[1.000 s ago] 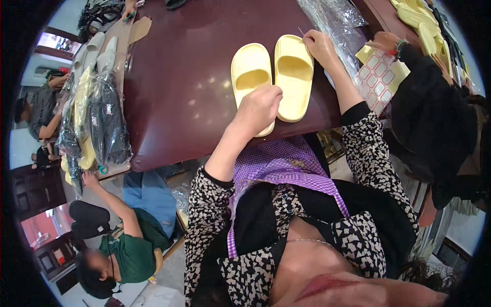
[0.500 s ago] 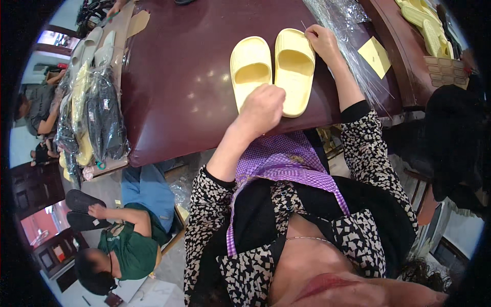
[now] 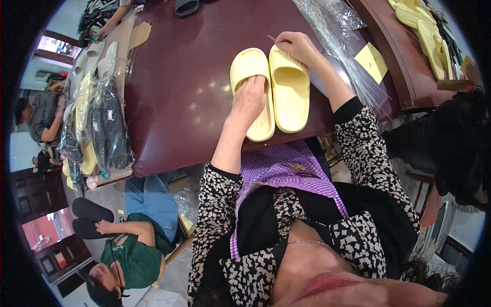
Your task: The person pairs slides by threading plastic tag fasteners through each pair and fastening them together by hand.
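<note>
Both pale yellow slippers lie soles down in front of me on the dark red tabletop, near its close edge, toes pointing away from me. They sit side by side at a slight slant, their inner edges touching or very nearly so. My left hand is at the left slipper, its fingers slipped into the opening under the broad strap; I cannot tell whether they pinch the strap or only rest inside, since the fingertips are hidden. My right hand is over the toe end of the right slipper, fingers drawn together on a thin strip, whose end pokes out to the left past the slipper's toe. To my right, crumpled clear plastic and long clear strands run along the tabletop, with a yellow paper square beside them. More yellow slippers are heaped farther right, on a raised brownish-red surface. At the far edge I see a dark slipper. Off to my left lie bagged slippers, and below them a co-worker in a green top has a hand on a dark pair.
</note>
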`<control>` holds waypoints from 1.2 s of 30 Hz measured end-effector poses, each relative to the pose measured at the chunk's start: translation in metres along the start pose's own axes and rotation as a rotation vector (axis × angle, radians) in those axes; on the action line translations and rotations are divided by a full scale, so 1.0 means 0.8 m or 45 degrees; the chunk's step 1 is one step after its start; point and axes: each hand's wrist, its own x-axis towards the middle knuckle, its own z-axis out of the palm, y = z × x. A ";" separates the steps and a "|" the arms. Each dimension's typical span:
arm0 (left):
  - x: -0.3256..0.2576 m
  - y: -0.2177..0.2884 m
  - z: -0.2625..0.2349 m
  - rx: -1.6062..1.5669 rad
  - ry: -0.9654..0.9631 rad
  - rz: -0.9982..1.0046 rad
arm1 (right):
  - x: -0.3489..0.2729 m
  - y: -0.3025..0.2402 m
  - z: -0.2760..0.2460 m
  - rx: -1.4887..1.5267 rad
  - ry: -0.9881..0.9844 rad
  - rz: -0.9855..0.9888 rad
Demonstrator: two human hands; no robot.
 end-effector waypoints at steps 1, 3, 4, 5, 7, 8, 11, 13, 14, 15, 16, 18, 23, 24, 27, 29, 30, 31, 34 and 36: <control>0.002 0.001 0.000 -0.008 -0.033 -0.024 | 0.005 -0.005 0.002 0.004 -0.084 -0.036; 0.004 0.002 0.001 -0.013 -0.015 -0.018 | 0.015 -0.017 0.010 0.029 -0.132 -0.031; 0.004 0.002 0.002 -0.019 -0.002 -0.013 | 0.021 -0.022 0.015 0.056 -0.182 -0.022; 0.004 0.002 0.003 -0.025 0.010 -0.009 | 0.026 -0.027 0.020 0.084 -0.231 -0.012; 0.006 0.001 0.004 -0.025 0.021 -0.002 | 0.038 -0.038 0.028 0.065 -0.292 -0.008; 0.005 0.000 0.003 -0.023 0.032 -0.002 | 0.044 -0.043 0.034 0.049 -0.359 -0.007; 0.005 -0.001 0.004 -0.025 0.050 -0.004 | 0.051 -0.054 0.045 0.019 -0.454 -0.038; 0.005 0.001 0.003 -0.036 0.060 -0.004 | 0.052 -0.057 0.048 -0.008 -0.507 -0.096; 0.004 0.000 0.003 -0.038 0.063 -0.004 | 0.051 -0.057 0.047 -0.011 -0.507 -0.097; 0.003 0.000 0.004 -0.049 0.050 -0.013 | 0.051 -0.057 0.045 0.072 -0.491 -0.057; 0.003 -0.002 0.004 -0.056 0.039 -0.021 | 0.051 -0.057 0.043 0.155 -0.473 -0.021; 0.001 0.002 -0.001 -0.061 0.031 -0.025 | 0.049 -0.058 0.036 0.238 -0.450 0.011; 0.002 0.028 -0.047 -0.416 0.372 -0.093 | 0.026 -0.053 0.020 0.522 -0.275 0.020; 0.010 0.027 -0.060 -0.470 0.425 -0.188 | 0.021 -0.050 0.022 0.575 -0.255 -0.052; 0.038 0.002 -0.070 -0.509 0.411 -0.410 | 0.007 -0.061 0.028 0.686 -0.222 -0.144; 0.059 -0.016 -0.062 -0.501 0.334 -0.523 | -0.003 -0.072 0.030 0.783 -0.175 -0.160; 0.068 -0.025 -0.054 -0.671 0.268 -0.523 | -0.005 -0.072 0.030 0.785 -0.164 -0.165; 0.077 -0.030 -0.048 -0.842 0.191 -0.520 | -0.007 -0.070 0.030 0.813 -0.153 -0.147; 0.091 -0.043 -0.038 -1.025 0.041 -0.530 | -0.007 -0.063 0.028 0.876 -0.105 -0.109; 0.097 -0.050 -0.032 -1.073 -0.078 -0.586 | -0.006 -0.056 0.025 0.905 -0.085 -0.084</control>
